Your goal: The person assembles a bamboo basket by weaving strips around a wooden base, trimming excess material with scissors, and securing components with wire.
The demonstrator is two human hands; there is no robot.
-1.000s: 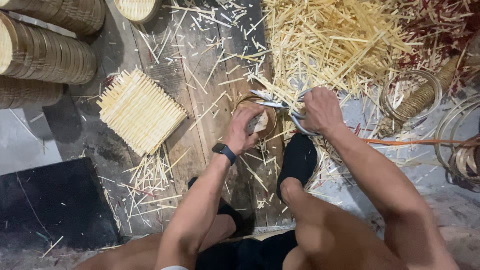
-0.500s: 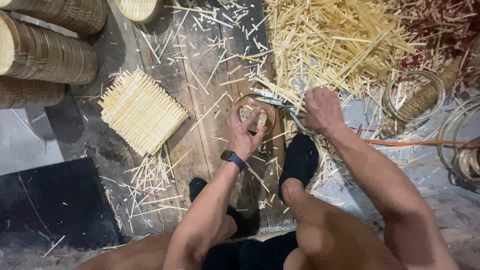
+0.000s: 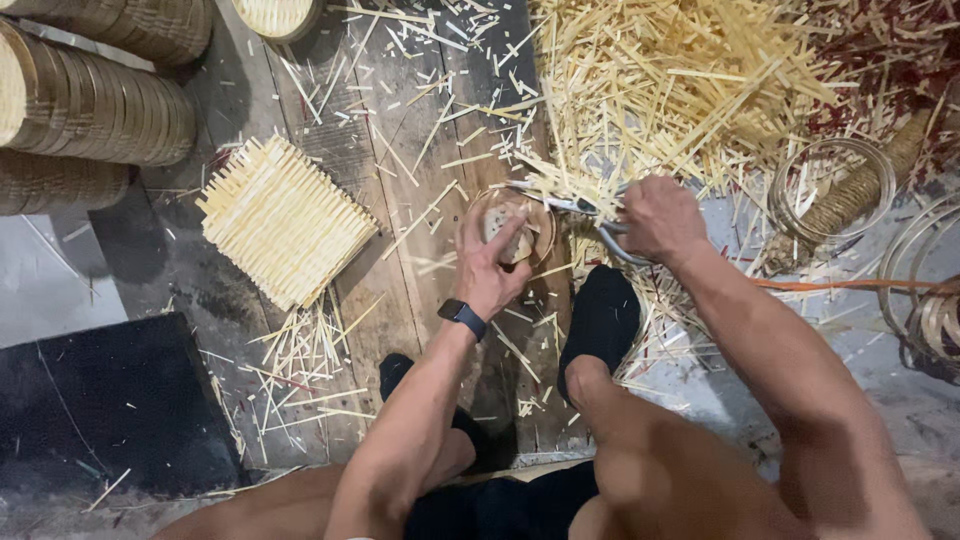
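My left hand (image 3: pixel 497 262) grips a small round woven bamboo lid (image 3: pixel 522 222) over the wooden boards, thumb across its face. A black watch sits on that wrist. My right hand (image 3: pixel 655 218) is closed on metal shears (image 3: pixel 571 205), whose blades point left and touch the lid's upper right rim. A large heap of pale bamboo strips (image 3: pixel 670 90) lies just beyond both hands.
A stacked square mat of woven strips (image 3: pixel 283 220) lies left of the hands. Rows of round bamboo steamer rings (image 3: pixel 95 105) line the top left. Coiled bamboo hoops (image 3: pixel 835 195) sit at right. My black-socked feet (image 3: pixel 600 315) rest below the hands. A dark mat (image 3: pixel 100 410) lies bottom left.
My left hand has turned the round lid slightly and shifted up and left. The shears in my right hand stay at the lid's rim.
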